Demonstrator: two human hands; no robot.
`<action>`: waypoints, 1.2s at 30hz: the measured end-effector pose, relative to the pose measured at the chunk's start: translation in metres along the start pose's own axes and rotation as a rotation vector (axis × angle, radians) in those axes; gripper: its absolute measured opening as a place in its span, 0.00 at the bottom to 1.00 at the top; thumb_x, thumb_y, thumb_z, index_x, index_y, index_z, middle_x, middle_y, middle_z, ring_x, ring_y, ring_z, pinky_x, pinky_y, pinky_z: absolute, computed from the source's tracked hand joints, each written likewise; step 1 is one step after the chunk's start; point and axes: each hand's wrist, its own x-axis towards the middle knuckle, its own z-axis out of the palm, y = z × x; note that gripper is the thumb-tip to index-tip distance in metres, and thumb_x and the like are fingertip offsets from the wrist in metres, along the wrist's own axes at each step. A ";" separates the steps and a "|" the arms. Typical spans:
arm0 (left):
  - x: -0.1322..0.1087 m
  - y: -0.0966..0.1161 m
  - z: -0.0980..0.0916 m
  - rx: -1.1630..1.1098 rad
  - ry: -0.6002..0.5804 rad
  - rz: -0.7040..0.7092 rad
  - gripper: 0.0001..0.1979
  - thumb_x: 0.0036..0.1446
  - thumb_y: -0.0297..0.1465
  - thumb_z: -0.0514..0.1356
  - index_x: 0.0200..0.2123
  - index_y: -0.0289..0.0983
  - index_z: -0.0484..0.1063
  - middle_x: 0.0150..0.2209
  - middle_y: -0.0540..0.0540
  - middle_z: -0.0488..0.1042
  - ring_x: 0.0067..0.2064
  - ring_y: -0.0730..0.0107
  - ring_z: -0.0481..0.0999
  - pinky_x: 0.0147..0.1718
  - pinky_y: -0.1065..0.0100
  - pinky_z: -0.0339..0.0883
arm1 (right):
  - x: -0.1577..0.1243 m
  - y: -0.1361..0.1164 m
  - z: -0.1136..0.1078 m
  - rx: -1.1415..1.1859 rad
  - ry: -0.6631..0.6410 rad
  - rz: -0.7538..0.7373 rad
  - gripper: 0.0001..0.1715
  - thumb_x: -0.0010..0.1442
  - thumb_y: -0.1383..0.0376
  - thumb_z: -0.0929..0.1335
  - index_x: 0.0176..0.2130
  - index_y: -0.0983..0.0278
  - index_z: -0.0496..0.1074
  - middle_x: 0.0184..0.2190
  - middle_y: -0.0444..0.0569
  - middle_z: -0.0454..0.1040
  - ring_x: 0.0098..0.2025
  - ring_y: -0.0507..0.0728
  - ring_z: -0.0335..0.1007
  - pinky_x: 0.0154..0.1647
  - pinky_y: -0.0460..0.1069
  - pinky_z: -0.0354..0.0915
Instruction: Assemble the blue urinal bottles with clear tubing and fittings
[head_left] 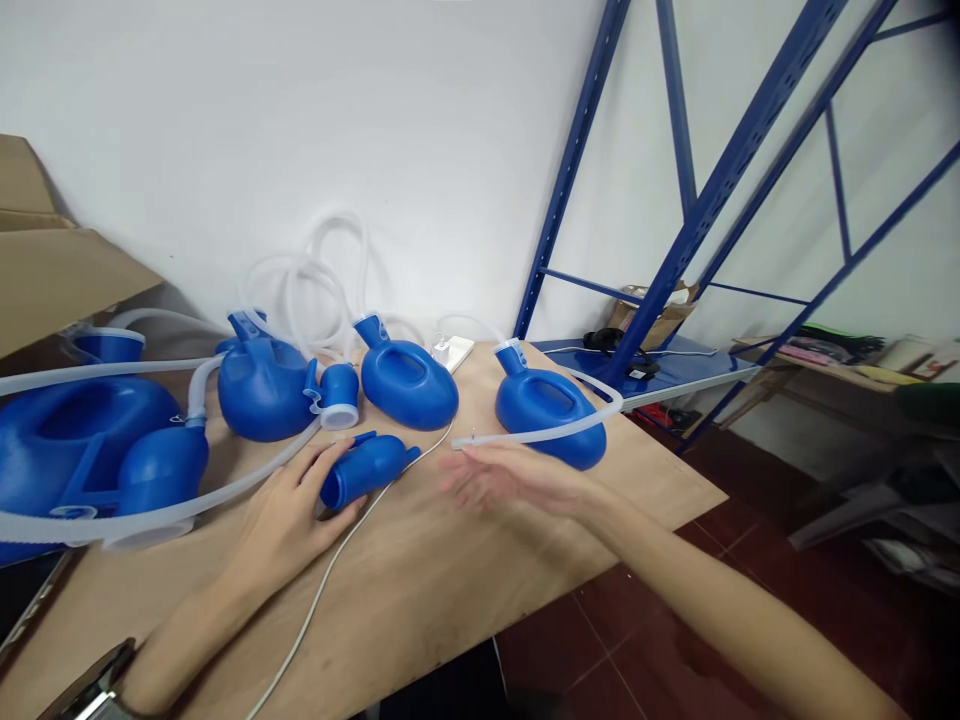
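My left hand is wrapped round a blue plastic cup-like piece, its thumb below and its fingers above. The piece lies tilted, with its open mouth toward my palm and a narrow spout pointing right. My right hand, partly blurred, grips the free end of a translucent tube near the thumb. That tube loops back past a blue jug with a handle hole and a white-rimmed neck. Another blue jug lies between and behind my hands.
More blue bottles with coiled tubes crowd the left, beside a cardboard box. A blue cup stands nearby. A white cable crosses the wooden table. A blue metal rack rises at right.
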 end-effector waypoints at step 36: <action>-0.006 -0.012 0.012 -0.008 -0.095 0.030 0.29 0.66 0.45 0.56 0.68 0.44 0.61 0.57 0.38 0.74 0.54 0.46 0.77 0.49 0.50 0.72 | 0.091 -0.045 -0.174 -0.304 0.777 -0.423 0.19 0.46 0.73 0.79 0.29 0.63 0.67 0.19 0.38 0.65 0.22 0.48 0.59 0.23 0.44 0.55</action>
